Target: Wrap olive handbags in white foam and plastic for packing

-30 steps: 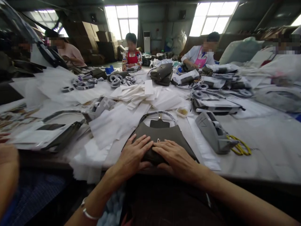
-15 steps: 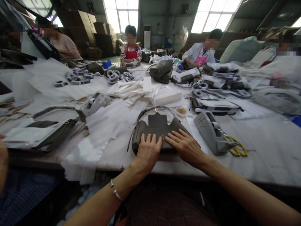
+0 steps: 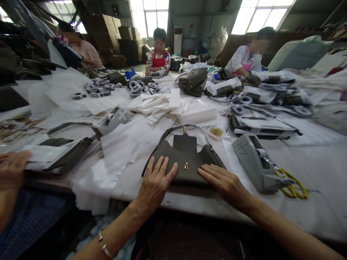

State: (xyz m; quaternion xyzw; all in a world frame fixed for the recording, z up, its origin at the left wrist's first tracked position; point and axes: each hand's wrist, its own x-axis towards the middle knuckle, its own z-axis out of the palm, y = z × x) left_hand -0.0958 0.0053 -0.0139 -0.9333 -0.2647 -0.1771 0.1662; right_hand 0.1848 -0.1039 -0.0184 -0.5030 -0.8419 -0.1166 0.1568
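Observation:
A dark olive-grey handbag (image 3: pixel 187 175) lies flat on the table in front of me, its flap folded back away from me. A gold clasp (image 3: pixel 186 165) shows on its front, and its wrapped handle (image 3: pixel 189 126) arches behind. On the bag's left part rests my left hand (image 3: pixel 157 177), fingers spread. My right hand (image 3: pixel 223 180) lies on the right part, fingers stretched out, holding nothing. To the right of the bag stands a grey tape dispenser (image 3: pixel 252 162), with yellow-handled scissors (image 3: pixel 295 186) beside it.
At left, a co-worker's hand (image 3: pixel 15 169) touches another bag (image 3: pixel 67 155). White paper sheets (image 3: pixel 124 141) and stacked white packing pieces (image 3: pixel 197 112) lie beyond. Farther off are a small tub (image 3: pixel 216 131), a second dispenser (image 3: pixel 118 119), wrapped bags (image 3: pixel 265 126) and several people.
My hands have moved apart, the left toward the left and the right toward the right, and the bag looks flatter. The co-worker's hand at left has come farther into view.

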